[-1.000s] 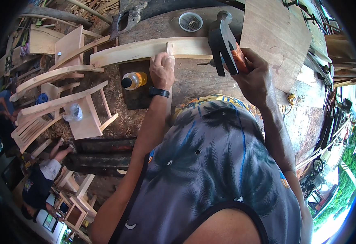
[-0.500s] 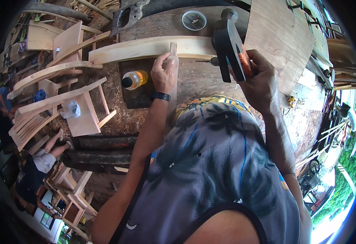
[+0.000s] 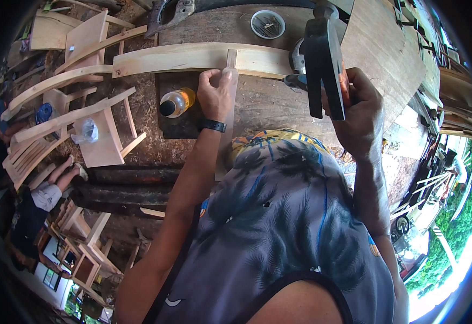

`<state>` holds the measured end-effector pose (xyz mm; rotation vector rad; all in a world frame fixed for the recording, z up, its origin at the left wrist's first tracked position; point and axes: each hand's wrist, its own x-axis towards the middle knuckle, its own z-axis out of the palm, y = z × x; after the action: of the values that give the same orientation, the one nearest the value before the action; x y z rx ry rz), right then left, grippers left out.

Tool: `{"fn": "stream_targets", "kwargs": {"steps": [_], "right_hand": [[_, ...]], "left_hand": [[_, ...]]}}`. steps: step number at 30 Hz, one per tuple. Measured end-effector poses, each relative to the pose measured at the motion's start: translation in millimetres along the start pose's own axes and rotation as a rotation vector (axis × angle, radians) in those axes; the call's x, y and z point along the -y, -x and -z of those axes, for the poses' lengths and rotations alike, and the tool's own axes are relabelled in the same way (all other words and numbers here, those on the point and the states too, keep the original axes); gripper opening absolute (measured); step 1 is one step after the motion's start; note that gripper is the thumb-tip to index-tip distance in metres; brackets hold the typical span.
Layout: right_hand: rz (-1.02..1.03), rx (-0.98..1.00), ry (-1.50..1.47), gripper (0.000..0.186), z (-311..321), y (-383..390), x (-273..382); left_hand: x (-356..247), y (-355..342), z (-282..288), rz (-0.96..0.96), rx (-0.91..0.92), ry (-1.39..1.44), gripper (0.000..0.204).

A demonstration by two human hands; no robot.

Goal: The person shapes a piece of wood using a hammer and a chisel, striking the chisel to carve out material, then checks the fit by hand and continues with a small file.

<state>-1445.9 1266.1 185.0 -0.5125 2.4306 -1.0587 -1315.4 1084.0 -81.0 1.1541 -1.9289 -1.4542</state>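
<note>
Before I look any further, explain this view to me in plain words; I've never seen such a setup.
There is no machine here: a person works with two bare hands. The view comes from the left of two fisheye cameras worn on the head, looking down, so straight edges bend. The left hand is on a narrow wooden strip, which crosses a curved wooden board; whether its fingers wrap underneath is hidden. The right hand grips a claw hammer. The wooden surface bears a round dish of what look like nails.
</note>
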Motion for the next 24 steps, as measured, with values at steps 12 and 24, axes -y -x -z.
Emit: {"fn": "stream_targets", "kwargs": {"steps": [12,24], "right_hand": [[0.434,-0.007,0.145,0.025,-15.5,-48.4,34.4],[0.360,0.133,-0.314,0.036,-30.3,-38.6,83.5]], "left_hand": [[-161.3,-21.4,54.0,-0.333,0.560,0.349,0.053],[-144.3,-74.7,31.1,0.004,0.432,1.086,0.015]]}}
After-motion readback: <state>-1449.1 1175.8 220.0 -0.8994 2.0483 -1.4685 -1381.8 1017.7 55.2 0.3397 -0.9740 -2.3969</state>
